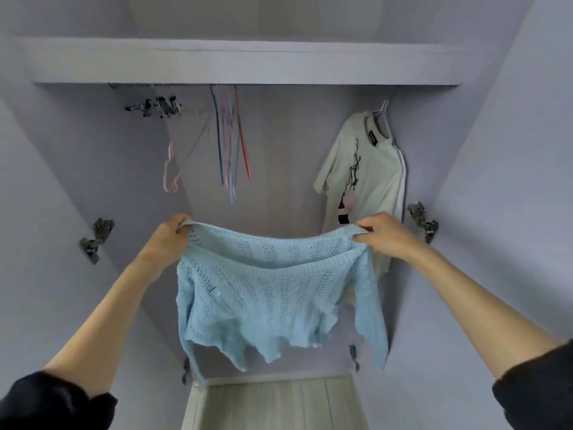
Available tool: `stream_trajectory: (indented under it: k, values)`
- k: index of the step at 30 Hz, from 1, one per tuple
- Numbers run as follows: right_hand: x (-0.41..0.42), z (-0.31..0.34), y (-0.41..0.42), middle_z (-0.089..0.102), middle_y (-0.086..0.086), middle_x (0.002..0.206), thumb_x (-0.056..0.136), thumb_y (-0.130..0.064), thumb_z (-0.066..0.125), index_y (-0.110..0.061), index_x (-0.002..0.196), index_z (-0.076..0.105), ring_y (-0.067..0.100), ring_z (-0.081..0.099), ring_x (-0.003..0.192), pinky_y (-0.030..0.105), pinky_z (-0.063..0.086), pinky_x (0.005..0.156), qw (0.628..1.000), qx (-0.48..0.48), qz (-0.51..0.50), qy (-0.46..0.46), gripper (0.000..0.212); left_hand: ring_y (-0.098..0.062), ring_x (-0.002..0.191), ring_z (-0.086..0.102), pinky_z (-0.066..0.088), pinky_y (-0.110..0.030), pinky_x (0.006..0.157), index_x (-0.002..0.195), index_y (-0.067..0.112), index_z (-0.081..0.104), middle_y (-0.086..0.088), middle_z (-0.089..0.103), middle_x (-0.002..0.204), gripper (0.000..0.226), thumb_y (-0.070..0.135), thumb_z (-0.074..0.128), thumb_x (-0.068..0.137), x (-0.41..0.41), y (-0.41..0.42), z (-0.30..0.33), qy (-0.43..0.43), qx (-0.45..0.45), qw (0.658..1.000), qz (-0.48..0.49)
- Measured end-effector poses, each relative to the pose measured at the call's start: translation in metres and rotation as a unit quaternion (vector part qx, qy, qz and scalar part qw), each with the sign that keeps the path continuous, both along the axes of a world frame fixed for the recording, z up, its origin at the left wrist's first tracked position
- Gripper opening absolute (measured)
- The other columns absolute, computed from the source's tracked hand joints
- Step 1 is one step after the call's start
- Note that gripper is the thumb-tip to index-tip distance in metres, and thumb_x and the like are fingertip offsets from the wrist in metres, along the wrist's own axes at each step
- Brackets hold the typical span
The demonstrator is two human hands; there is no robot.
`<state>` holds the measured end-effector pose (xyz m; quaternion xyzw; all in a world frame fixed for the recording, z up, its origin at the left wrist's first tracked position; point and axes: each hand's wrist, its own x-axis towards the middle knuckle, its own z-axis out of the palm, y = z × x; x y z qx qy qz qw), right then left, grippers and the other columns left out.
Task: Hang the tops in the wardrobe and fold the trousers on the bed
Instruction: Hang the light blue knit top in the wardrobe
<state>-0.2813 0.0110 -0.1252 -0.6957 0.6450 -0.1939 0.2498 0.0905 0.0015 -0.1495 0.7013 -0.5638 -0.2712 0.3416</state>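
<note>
We have a single wide-angle view, worn on the person's head, and it looks forward and somewhat upward into the open wardrobe (pixel 279 169), close enough that its side walls splay out toward the frame edges. The shelf (pixel 235 62) runs across the top of the view, seen from below, with the hangers (pixel 229 138) beneath it at centre. Both forearms reach in from the lower corners, so the left hand (pixel 169 235) and right hand (pixel 387 235) sit mid-frame, near the lens.

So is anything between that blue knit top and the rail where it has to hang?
Nothing visible. Both hands hold the blue knit top below the empty hangers; the white T-shirt hangs off to the right.
</note>
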Motion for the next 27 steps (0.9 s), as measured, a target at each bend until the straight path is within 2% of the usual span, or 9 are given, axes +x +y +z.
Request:
stream_trajectory:
  k: [4,8,10,13,18,20,22,25,27]
  values:
    - [0.022,-0.003,-0.04,0.032,0.001,0.054,0.085,-0.033,0.068,-0.014,0.056,0.037,0.013,0.031,0.052,0.028,0.023,0.053,0.997,0.023,-0.014,-0.072,0.046,-0.022,0.073,0.045,0.034,-0.024,0.059,0.093,0.008,0.052,-0.009,0.051,0.08,0.012,0.01,0.042,0.099,0.024,-0.033,0.002,-0.041,0.019,0.997,-0.068]
    - [0.045,-0.009,-0.083,0.046,0.013,0.06,0.089,-0.032,0.062,-0.005,0.061,0.047,0.021,0.045,0.061,0.031,0.029,0.055,0.991,-0.063,-0.11,-0.034,0.042,-0.021,0.081,0.048,0.036,-0.027,0.062,0.089,0.005,0.052,-0.008,0.052,0.081,0.012,-0.006,0.056,0.087,0.044,-0.061,-0.004,-0.059,0.066,0.988,-0.124]
    - [0.054,-0.011,-0.097,0.061,0.018,0.068,0.092,-0.027,0.057,-0.001,0.067,0.057,0.031,0.06,0.073,0.031,0.041,0.062,0.984,-0.103,-0.14,0.028,0.036,-0.023,0.081,0.05,0.038,-0.031,0.067,0.087,0.003,0.058,-0.012,0.057,0.083,0.013,-0.01,0.059,0.083,0.055,-0.074,-0.012,-0.078,0.051,0.991,-0.094]
    - [0.063,-0.013,-0.11,0.067,0.021,0.093,0.093,-0.017,0.052,-0.002,0.097,0.065,0.04,0.061,0.092,0.034,0.044,0.067,0.972,-0.162,-0.136,0.106,0.02,-0.022,0.08,0.055,0.037,-0.028,0.068,0.083,-0.003,0.067,-0.015,0.065,0.085,0.006,-0.006,0.062,0.081,0.069,-0.088,-0.019,-0.124,0.01,0.992,-0.014]
    - [0.077,-0.019,-0.131,0.069,0.011,0.101,0.093,-0.009,0.051,-0.019,0.112,0.063,0.031,0.063,0.092,0.036,0.051,0.076,0.981,-0.129,-0.046,0.134,0.025,-0.036,0.088,0.063,0.05,-0.038,0.072,0.089,0.001,0.069,-0.02,0.067,0.089,0.012,0.002,0.058,0.083,0.083,-0.101,-0.022,-0.202,0.047,0.974,0.096]
    - [0.081,-0.021,-0.139,0.068,0.012,0.102,0.092,-0.009,0.05,-0.017,0.113,0.06,0.031,0.063,0.094,0.036,0.051,0.077,0.976,-0.109,-0.021,0.189,0.024,-0.035,0.073,0.062,0.052,-0.031,0.058,0.09,-0.005,0.067,-0.02,0.063,0.077,0.012,-0.001,0.057,0.083,0.081,-0.103,-0.024,-0.104,0.073,0.984,0.123]
    - [0.08,-0.021,-0.146,0.067,0.011,0.101,0.091,-0.008,0.049,-0.014,0.108,0.057,0.029,0.063,0.094,0.033,0.048,0.072,0.972,-0.087,-0.01,0.22,0.02,-0.022,0.055,0.06,0.053,-0.02,0.046,0.094,-0.008,0.064,-0.016,0.061,0.071,0.013,-0.008,0.057,0.083,0.074,-0.102,-0.022,0.095,0.076,0.98,0.157]
    - [0.08,-0.019,-0.152,0.065,0.007,0.084,0.088,-0.009,0.052,-0.016,0.089,0.052,0.027,0.061,0.078,0.03,0.041,0.062,0.979,-0.142,-0.028,0.14,0.007,-0.014,0.055,0.067,0.057,-0.022,0.057,0.09,-0.003,0.064,-0.012,0.068,0.071,0.016,-0.012,0.052,0.085,0.067,-0.099,-0.015,0.271,0.059,0.949,0.151]
    - [0.085,-0.024,-0.153,0.055,0.002,0.067,0.083,-0.01,0.058,-0.018,0.072,0.043,0.026,0.052,0.065,0.03,0.036,0.058,0.981,-0.179,-0.033,0.072,0.02,-0.018,0.066,0.068,0.057,-0.032,0.072,0.088,0.0,0.064,-0.01,0.07,0.074,0.018,-0.011,0.049,0.087,0.062,-0.099,-0.008,0.327,0.074,0.933,0.132]
